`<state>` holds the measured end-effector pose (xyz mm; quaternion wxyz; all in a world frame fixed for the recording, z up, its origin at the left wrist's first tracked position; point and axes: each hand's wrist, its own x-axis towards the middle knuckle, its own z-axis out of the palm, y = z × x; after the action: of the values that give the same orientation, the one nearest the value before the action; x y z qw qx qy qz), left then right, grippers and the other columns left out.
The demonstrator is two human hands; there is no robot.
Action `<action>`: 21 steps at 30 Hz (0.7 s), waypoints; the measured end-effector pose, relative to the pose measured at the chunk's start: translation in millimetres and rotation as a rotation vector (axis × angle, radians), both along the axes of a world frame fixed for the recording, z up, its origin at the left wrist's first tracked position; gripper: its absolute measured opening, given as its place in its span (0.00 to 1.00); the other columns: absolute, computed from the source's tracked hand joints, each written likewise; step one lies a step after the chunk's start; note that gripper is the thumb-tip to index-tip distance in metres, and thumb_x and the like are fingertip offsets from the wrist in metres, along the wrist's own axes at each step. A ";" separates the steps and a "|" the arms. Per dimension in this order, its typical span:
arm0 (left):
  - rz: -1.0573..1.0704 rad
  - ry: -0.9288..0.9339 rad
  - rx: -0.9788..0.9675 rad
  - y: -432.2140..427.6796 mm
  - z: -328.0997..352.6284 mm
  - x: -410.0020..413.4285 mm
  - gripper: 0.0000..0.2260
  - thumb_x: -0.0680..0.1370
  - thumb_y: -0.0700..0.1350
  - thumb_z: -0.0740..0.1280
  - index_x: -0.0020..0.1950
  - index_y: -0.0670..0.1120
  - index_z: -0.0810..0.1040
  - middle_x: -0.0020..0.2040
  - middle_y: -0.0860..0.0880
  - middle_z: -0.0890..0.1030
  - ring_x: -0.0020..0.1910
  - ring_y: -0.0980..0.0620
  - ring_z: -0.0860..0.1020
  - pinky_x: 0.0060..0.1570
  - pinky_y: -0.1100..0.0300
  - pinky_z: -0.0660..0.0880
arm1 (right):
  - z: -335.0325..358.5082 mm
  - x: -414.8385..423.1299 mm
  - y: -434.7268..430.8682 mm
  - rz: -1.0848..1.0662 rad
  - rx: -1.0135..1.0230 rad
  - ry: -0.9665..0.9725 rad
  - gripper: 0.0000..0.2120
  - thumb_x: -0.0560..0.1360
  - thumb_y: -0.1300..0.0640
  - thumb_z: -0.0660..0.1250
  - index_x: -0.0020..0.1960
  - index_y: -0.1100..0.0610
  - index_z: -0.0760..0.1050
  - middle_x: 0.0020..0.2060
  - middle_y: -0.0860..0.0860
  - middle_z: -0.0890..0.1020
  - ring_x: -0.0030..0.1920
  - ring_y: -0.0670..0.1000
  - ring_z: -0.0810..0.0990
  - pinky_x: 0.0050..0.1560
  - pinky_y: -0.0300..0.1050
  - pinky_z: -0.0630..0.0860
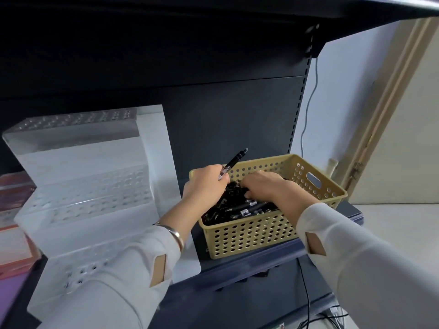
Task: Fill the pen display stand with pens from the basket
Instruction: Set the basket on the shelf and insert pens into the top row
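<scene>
**1 pen held up at basket rim, other hand down in pen heap**

Pink boxes (14, 233) are seen at the far left edge, just beside the pen display stand (90, 186). The stand is a frosted clear stepped block. 3 tiers are visible, each drilled with rows of round holes. It is set on the dark shelf (247, 269), left of the basket. Its lowest tier is partly covered by the white left sleeve, and a silver bangle (177, 236) is worn at that wrist.

The left hand (204, 184) is held at the basket's left rim. Its fingers are curled round the lower barrel of 1 black pen (234, 161). The pen is tilted, with its clicker end pointed up and to the right.

The tan perforated basket (261, 236) is set on the shelf just right of the stand. A heap of black pens (237, 208) is held in it. The right hand (263, 186) is lowered into the basket, palm down, fingers bent onto the heap. The fingertips are hidden, so whether a pen is gripped cannot be told.

A grey cable (308, 103) is hung down the white wall behind the basket.
</scene>
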<state>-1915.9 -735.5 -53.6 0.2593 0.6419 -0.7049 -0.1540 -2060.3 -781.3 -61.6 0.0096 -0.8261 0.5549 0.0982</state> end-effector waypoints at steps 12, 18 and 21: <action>0.054 0.058 -0.020 -1.2 0.8 -0.8 0.10 0.79 0.50 0.57 0.42 0.48 0.72 0.35 0.49 0.77 0.37 0.45 0.79 0.43 0.48 0.79 | 12.9 -3.5 4.3 0.028 -0.313 -0.303 0.12 0.80 0.52 0.59 0.59 0.57 0.70 0.53 0.55 0.79 0.52 0.58 0.79 0.44 0.50 0.74; 0.028 0.403 0.001 0.4 16.7 -2.6 0.08 0.80 0.46 0.61 0.47 0.43 0.74 0.42 0.41 0.79 0.38 0.42 0.79 0.41 0.49 0.77 | 41.7 -2.3 7.9 -0.189 -0.086 -1.424 0.04 0.79 0.58 0.61 0.50 0.58 0.74 0.42 0.53 0.83 0.41 0.52 0.83 0.49 0.50 0.80; 0.006 0.437 0.011 2.5 18.6 -10.8 0.12 0.80 0.51 0.60 0.46 0.43 0.75 0.40 0.45 0.77 0.43 0.41 0.77 0.47 0.47 0.73 | 50.2 7.9 15.4 -0.273 0.162 -1.758 0.05 0.79 0.59 0.62 0.45 0.54 0.73 0.41 0.52 0.82 0.41 0.50 0.82 0.50 0.50 0.80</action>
<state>-1926.7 -733.0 -35.0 0.4026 0.5967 -0.6294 -0.2926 -2052.4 -765.9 -11.5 0.5015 -0.5264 0.4319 -0.5337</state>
